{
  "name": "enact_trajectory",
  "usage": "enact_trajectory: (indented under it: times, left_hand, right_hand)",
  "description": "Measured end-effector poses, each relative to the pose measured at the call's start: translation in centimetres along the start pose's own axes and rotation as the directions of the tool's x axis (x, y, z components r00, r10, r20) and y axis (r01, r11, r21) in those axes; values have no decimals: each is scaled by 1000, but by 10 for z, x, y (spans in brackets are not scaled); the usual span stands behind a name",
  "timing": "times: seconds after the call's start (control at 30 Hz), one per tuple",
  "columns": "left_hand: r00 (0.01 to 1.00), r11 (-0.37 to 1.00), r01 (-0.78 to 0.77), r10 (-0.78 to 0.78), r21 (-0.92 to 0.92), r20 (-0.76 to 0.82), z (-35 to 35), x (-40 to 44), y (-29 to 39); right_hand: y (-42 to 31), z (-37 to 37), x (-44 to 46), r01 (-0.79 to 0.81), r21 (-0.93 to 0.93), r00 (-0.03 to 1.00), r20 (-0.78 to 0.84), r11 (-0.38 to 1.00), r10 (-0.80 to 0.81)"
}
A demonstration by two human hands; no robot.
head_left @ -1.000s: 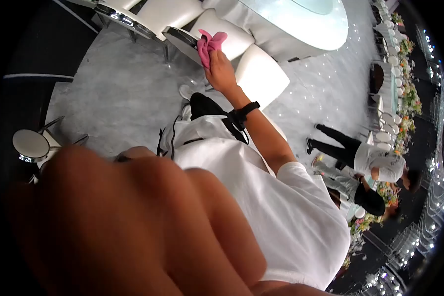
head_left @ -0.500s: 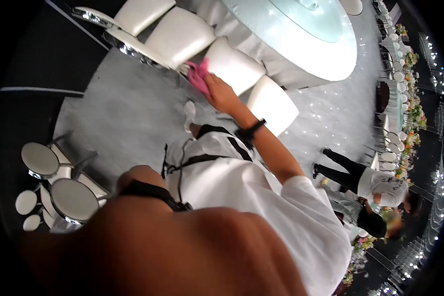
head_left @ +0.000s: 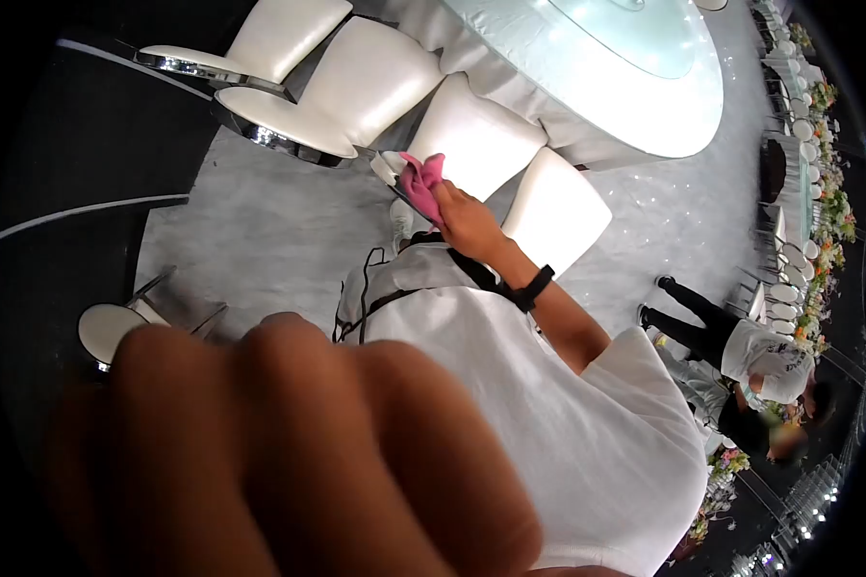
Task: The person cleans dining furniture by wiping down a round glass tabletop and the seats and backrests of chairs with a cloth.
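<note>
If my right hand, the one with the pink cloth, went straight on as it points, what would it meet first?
The right hand would probably meet the white chair back just past the pink cloth; whether they already touch is hard to judge.

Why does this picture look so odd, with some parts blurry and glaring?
Head view: the left hand looks dark and badly blurred, probably being very near the lens; the right hand and pink cloth look sharper. Same head view: the white table is brightly washed out, light specks dot the grey floor, and the rounded black corners suggest a fisheye lens.
</note>
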State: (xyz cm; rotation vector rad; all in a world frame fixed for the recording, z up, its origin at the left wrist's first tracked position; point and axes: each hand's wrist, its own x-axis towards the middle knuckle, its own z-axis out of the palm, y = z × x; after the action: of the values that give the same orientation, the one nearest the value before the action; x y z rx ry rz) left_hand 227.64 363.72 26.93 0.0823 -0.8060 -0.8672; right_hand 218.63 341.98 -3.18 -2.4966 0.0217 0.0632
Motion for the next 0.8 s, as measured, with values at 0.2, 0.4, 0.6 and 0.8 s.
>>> enact_trajectory:
  times: [0.2, 0.4, 0.6, 0.8]
  left_hand:
    - [998, 995, -67, 67, 73, 5, -13, 17, 30]
    - [990, 977, -132, 123, 165, 65, -13, 22, 68]
    - [972, 903, -236, 215, 358, 99, -21, 22, 142]
    - [914, 743, -405, 316, 532, 254, -57, 5, 213]
  right_hand:
    - [-9, 48, 69, -4, -275, 994, 103, 961, 34]
    - [-3, 60, 82, 4, -307, 998, 56, 952, 14]
    - [-12, 45, 92, -136, -119, 980, 127, 984, 151]
    - [-95, 55, 166, 123, 113, 991, -76, 986, -115]
